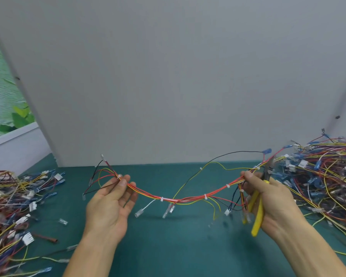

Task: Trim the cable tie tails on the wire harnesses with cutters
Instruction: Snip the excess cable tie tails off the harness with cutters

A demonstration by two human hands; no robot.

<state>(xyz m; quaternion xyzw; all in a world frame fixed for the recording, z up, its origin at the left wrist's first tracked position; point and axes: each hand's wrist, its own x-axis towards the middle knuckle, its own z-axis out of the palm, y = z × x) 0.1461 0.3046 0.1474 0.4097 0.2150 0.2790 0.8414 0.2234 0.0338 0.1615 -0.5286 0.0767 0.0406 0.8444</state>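
**Now: harness hangs between both hands, cutters tucked in R palm**

Harness (188, 199) sags in a loose curve above the green table (168, 246), touching nothing but the hands. L hand (110, 202), palm up, pinches the left end btw thumb and fingertips, right at a white tie (119, 176). R hand (268, 198) pinches the other end w/ thumb and forefinger; the rest of its fingers curl round the yellow-handled cutters (257, 212), nose pointing up. Can't tell if the blades are parted.

Handling, as I judge it: light, floppy, thin wires, branch plugs dangle and snag. Best held on the bundled trunk just beside a tie, not by loose leads. Tie tails are too small to see.

Piles of harnesses lie left (8, 196) and right (324, 176).
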